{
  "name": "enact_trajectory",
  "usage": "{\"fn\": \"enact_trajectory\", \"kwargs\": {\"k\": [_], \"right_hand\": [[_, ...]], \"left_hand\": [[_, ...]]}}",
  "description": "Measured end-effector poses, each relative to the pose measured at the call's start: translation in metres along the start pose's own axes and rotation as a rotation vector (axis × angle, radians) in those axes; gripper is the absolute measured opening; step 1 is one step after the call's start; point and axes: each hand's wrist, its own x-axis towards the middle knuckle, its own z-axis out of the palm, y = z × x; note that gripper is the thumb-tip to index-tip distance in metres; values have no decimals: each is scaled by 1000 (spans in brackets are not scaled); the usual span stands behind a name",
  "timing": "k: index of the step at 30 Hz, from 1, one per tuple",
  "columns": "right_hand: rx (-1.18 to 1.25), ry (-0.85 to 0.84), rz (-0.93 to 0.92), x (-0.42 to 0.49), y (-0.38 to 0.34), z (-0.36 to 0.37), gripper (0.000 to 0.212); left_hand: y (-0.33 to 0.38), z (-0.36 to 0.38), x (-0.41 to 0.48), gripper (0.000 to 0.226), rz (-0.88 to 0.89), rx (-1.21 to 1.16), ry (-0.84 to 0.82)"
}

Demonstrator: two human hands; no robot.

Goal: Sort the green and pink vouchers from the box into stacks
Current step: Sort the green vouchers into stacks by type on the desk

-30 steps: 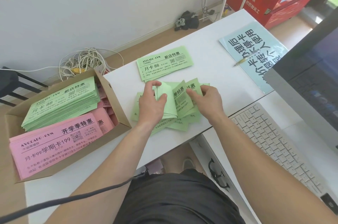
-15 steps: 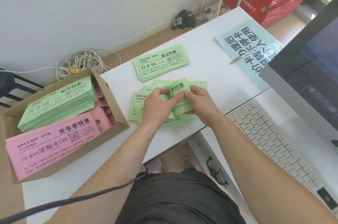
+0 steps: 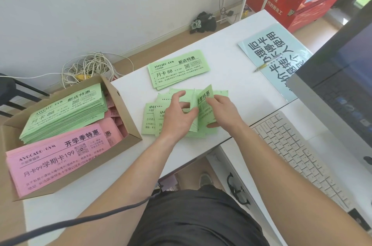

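A green voucher (image 3: 204,101) is pinched upright by the right hand (image 3: 223,109), fingers over its printed face and thumb under its lower edge. The left hand (image 3: 177,117) is laid on the pile (image 3: 150,117) of loose green vouchers, with its fingers spread and its thumb set against the raised voucher. Whether anything is gripped by it cannot be told.

The pile is spread untidily on the worktop (image 3: 231,76), just right of the box (image 3: 122,105). A squared green stack (image 3: 179,70) is laid right of the box and farther back than the pile, close to it but apart.

Inside the box, a thick green bundle (image 3: 64,111) is seen at the back and pink vouchers (image 3: 56,161) at the front, with more pink sheets tucked against the right wall.

The task is judged to be at an early stage. Only one thin green stack is formed, and the loose pile is being gone through sheet by sheet. No pink stack is seen outside the box, and most vouchers of both colours are left in it to be sorted.
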Motion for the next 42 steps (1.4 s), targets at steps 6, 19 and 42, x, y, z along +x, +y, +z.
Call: {"fn": "enact_trajectory", "kwargs": {"k": [6, 19, 42], "right_hand": [[-238, -43, -38, 7, -2, -2, 14], [103, -58, -233, 31, -8, -30, 26], [101, 135, -301, 25, 15, 4, 27]], "left_hand": [[-8, -7, 1, 41, -69, -124, -190], [-8, -102, 26, 36, 79, 301, 76], [-22, -46, 32, 32, -112, -227, 251]]}}
